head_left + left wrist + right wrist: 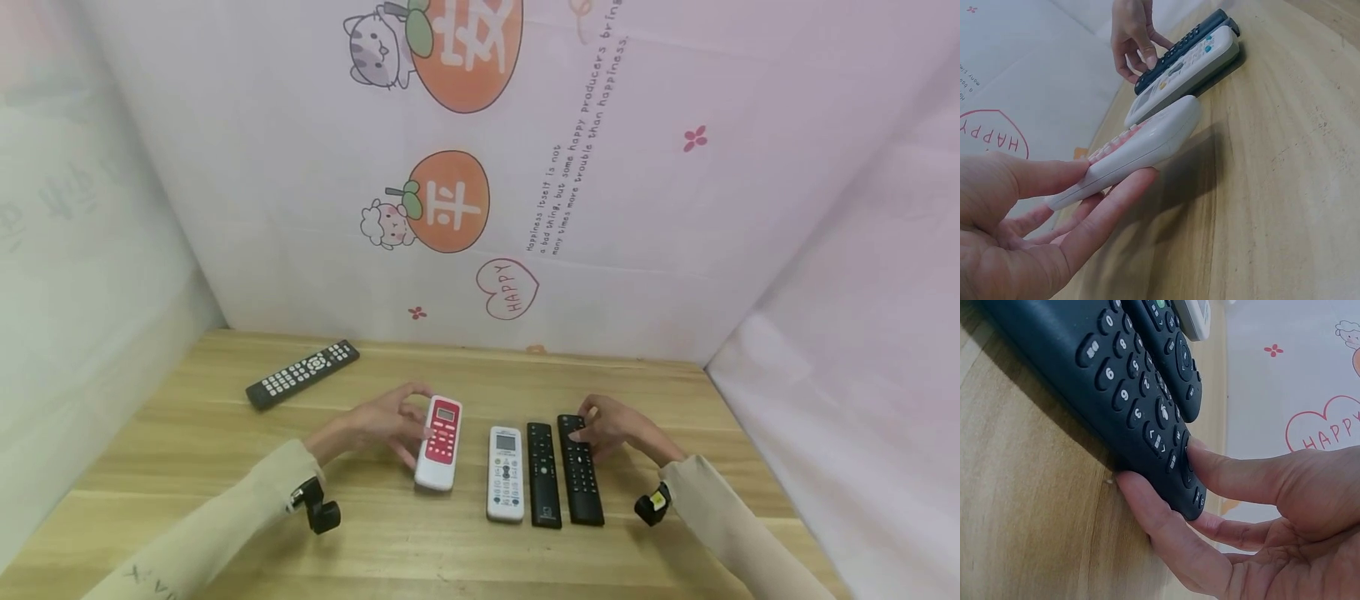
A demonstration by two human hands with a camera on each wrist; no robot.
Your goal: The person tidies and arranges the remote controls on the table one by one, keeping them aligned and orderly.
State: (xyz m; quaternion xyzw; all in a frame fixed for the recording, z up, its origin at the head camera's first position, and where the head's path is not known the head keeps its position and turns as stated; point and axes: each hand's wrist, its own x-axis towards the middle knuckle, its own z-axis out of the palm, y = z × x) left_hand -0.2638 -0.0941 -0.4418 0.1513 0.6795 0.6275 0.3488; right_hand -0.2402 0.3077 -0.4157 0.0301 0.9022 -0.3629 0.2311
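Thumb above and fingers below, my left hand point(386, 423) holds a white remote control with a red button panel point(442, 442). In the left wrist view that white-and-red remote point(1141, 144) is raised off the wood, its shadow beneath. My right hand point(615, 425) pinches the far end of the rightmost black remote control point(581, 475). In the right wrist view the thumb lies on this remote's button face point(1129, 394) and a finger is at its side edge. Just left of it lies another black remote point(544, 475), then a white remote with a grey screen point(506, 475).
A black remote with white buttons point(303, 373) lies slanted at the back left of the wooden table point(420, 558). Behind the table rises a printed white cloth point(615, 292), with more cloth walls on both sides. Small black devices are strapped at both wrists.
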